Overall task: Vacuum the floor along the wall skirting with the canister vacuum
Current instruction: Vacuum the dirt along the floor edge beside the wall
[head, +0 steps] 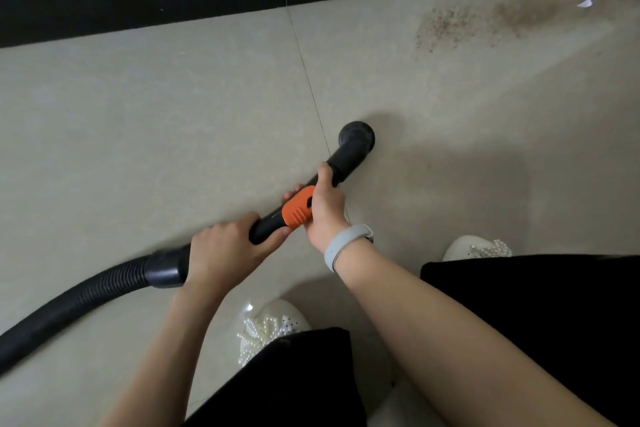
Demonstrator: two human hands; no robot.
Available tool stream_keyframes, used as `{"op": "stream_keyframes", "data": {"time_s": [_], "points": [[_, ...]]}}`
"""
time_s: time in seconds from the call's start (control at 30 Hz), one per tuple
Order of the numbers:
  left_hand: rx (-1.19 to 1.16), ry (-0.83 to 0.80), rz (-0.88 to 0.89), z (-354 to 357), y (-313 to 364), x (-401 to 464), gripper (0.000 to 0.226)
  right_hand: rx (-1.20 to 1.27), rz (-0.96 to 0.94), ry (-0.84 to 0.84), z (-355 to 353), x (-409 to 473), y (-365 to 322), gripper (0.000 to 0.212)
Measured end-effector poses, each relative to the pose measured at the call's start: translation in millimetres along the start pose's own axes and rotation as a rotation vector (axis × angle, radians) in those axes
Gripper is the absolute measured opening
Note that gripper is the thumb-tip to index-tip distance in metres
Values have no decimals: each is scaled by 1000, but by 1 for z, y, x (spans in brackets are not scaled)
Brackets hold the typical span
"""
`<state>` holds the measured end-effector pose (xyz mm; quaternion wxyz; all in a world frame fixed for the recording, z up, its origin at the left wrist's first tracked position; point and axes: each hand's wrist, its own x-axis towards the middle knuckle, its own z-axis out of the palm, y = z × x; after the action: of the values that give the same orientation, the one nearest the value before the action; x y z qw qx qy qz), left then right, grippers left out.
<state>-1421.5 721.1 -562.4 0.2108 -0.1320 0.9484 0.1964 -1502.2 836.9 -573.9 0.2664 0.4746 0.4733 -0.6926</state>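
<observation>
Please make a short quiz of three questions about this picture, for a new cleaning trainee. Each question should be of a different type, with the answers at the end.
1. True or false: the nozzle touches the skirting.
2. Which hand grips the wand at the orange collar? A) left hand B) right hand C) neither
3. Fill in: the dirt patch lies to the ____ of the nozzle, near the skirting.

Key
1. False: the nozzle is on the floor, well clear of the skirting.
2. B; the left hand holds the wand nearer the hose.
3. Right (and farther from the person).
</observation>
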Motion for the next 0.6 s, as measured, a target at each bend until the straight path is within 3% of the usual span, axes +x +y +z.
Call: {"op": "stream_keyframes", "data": {"time_s": [0.13, 0.33, 0.6], "points": [[-108, -78, -24, -3, -3, -1, 54, 14, 17, -71, -3, -2, -10, 26], [-63, -142, 3, 1, -4, -8, 49, 6, -56, 65, -21, 4, 0, 26], [-34, -100, 81, -7, 11, 31, 51, -19, -98, 64, -7, 18, -41, 26]]}}
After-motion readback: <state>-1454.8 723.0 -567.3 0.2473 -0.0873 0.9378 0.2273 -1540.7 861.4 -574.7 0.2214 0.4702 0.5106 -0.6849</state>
